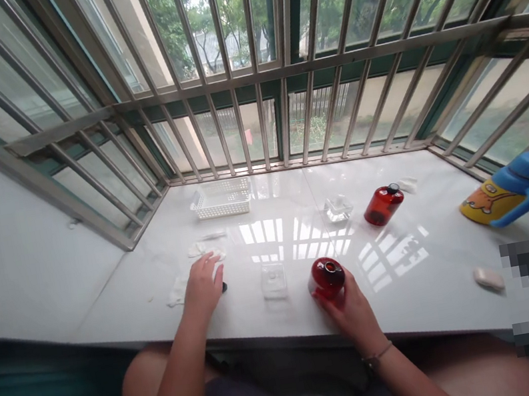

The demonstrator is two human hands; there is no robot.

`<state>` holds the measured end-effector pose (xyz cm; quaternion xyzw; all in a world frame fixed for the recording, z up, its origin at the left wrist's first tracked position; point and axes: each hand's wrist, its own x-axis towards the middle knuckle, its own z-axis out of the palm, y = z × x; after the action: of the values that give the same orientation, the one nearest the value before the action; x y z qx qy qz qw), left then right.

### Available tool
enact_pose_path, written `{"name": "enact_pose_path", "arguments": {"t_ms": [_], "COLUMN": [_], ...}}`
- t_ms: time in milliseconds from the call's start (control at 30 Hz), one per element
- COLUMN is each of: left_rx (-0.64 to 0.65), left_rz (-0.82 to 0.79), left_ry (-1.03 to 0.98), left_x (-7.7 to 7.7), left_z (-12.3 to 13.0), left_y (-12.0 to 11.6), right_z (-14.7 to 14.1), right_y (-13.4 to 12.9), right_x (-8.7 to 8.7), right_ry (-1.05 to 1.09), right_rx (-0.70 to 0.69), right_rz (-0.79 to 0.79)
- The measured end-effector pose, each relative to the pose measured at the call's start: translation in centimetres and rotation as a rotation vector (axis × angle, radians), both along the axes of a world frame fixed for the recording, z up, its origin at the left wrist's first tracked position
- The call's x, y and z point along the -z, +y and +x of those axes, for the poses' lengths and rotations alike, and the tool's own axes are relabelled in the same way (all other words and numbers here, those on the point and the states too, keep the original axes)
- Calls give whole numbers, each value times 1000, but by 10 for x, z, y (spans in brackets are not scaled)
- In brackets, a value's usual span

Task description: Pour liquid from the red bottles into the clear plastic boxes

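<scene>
My right hand point(349, 313) grips the lower part of a red translucent bottle point(327, 279), which stands tilted on the white stone counter point(428, 299). My left hand point(203, 286) rests palm down on crumpled white tissue point(177, 292), fingers curled. A small dark object point(224, 287) pokes out beside those fingers, mostly hidden, and I cannot tell whether it is held. Between my hands sits a transparent square plastic box point(273, 282). A second red bottle point(383, 205) lies farther back on the right, near a small glass dish point(338, 208).
A white plastic basket point(221, 199) stands at the back by the window. A blue and yellow plastic object point(512, 194) and a bar of soap point(488, 279) lie at the right. Metal window bars point(241, 121) run behind the counter, and a pale wall point(15, 226) bounds the left.
</scene>
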<state>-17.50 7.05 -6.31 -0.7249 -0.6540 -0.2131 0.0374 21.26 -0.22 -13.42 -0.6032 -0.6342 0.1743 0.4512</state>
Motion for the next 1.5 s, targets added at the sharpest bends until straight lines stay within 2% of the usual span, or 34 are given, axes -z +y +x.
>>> {"name": "enact_pose_path", "arguments": {"t_ms": [100, 233, 333, 467, 600, 833, 1067, 1233, 1300, 1367, 1433, 1500], "left_rx": [-63, -77, -42, -25, 4, 74, 19, 31, 50, 79, 110, 146], "left_rz": [-14, -89, -151, -184, -171, -190, -233, -188, -139, -61, 3, -5], "left_ry": [27, 75, 111, 139, 168, 220, 199, 151, 77, -85, -290, -455], "left_x": [-11, -10, -5, -2, -3, -3, 2, -10, -20, -31, -40, -44], "left_z": [-11, -20, -22, -26, -31, -39, -40, -35, -28, -14, 8, 35], "left_y": [50, 105, 127, 136, 125, 82, 66, 51, 39, 23, 3, -17], "right_z": [0, 0, 0, 0, 0, 0, 0, 0, 0, 0, 0, -1], "right_y": [0, 0, 0, 0, 0, 0, -1, 0, 0, -1, -1, -1], "right_x": [1, 0, -1, 0, 1, -1, -1, 1, 1, 1, 0, -2], "right_ry": [4, 3, -9, -21, -18, -4, 0, -2, -3, -3, -4, -5], "right_rx": [-2, -7, -8, -2, 6, -6, -1, -1, 5, 8, 6, 1], "right_rz": [-3, 2, 10, 26, 24, 8, 6, -4, -3, -3, -1, -1]}}
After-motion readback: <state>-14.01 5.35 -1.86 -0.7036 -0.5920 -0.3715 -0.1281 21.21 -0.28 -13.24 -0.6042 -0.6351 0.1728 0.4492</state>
